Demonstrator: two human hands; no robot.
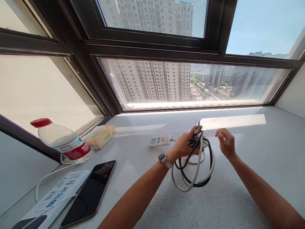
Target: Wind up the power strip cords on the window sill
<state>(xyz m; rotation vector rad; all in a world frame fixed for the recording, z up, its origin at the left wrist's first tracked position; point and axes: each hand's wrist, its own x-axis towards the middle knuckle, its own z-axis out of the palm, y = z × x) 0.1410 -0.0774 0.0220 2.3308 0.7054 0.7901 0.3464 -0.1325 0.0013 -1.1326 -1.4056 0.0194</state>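
My left hand, with a watch on the wrist, is closed round a bundle of coiled cables, one white and one black, hanging in loops above the sill. A white plug sticks up from the top of the bundle. One white cable runs left to a white power strip lying on the sill. My right hand hovers just right of the bundle, fingers loosely curled with the tips pinched together; I cannot make out anything in them.
A pale speckled window sill runs below dark-framed windows. At left stand a red-capped water bottle, a yellow wipes packet, a dark phone and a white box with a thin white cable.
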